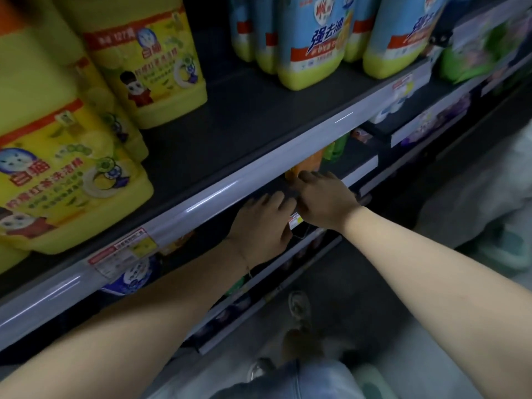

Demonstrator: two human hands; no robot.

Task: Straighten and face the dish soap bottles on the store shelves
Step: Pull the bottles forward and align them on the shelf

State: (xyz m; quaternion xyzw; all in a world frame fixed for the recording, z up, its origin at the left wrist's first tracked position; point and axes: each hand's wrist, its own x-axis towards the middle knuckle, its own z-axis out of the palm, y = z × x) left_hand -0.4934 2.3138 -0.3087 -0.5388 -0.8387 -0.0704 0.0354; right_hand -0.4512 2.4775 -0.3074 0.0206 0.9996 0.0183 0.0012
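— Where are the dish soap bottles?
— Yellow jugs (72, 180) stand left on the upper shelf (244, 125), blue-labelled bottles (313, 41) far right, and an orange bottle (306, 165) on the shelf below.
— And each grip?
— The left hand (260, 228) and right hand (325, 198) reach under the shelf edge, near the orange bottle. Their fingers are in shadow, so I cannot tell.

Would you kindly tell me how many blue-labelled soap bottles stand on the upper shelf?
5 blue-labelled bottles: one front-centre, one to its right, two behind on its left, and one behind between the front pair. More may be hidden behind.
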